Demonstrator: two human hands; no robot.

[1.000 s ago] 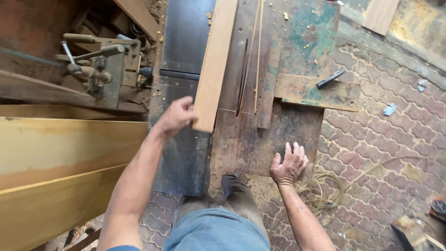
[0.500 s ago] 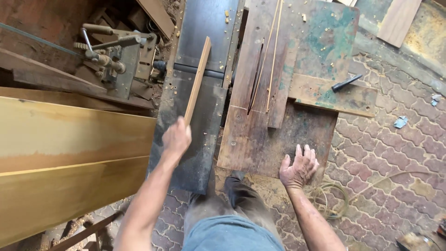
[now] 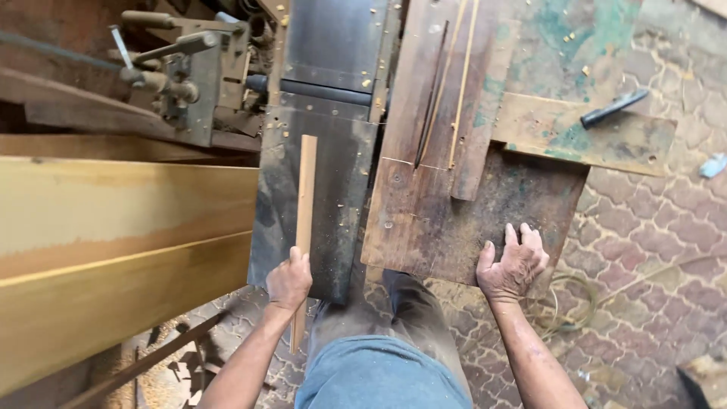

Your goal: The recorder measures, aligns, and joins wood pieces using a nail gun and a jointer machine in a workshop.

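My left hand (image 3: 289, 282) grips a long narrow wooden board (image 3: 306, 198), which stands on its edge along the dark metal bed of a planing machine (image 3: 335, 159). The board's near end sticks out past my hand toward my legs. My right hand (image 3: 515, 265) rests flat, fingers spread, on the near corner of a worn dark wooden worktable (image 3: 454, 227) to the right of the machine.
Wide yellowish planks (image 3: 113, 242) lie at the left. Machine levers and a fence assembly (image 3: 178, 76) sit at the back left. Thin sticks (image 3: 447, 83) and a dark tool (image 3: 613, 108) lie on the worktable. Patterned paving (image 3: 651, 250) and a wire coil (image 3: 568, 303) are at the right.
The board was drawn back along the machine bed toward me and turned onto its edge. My left hand came nearer with it. The right hand stayed on the worktable.
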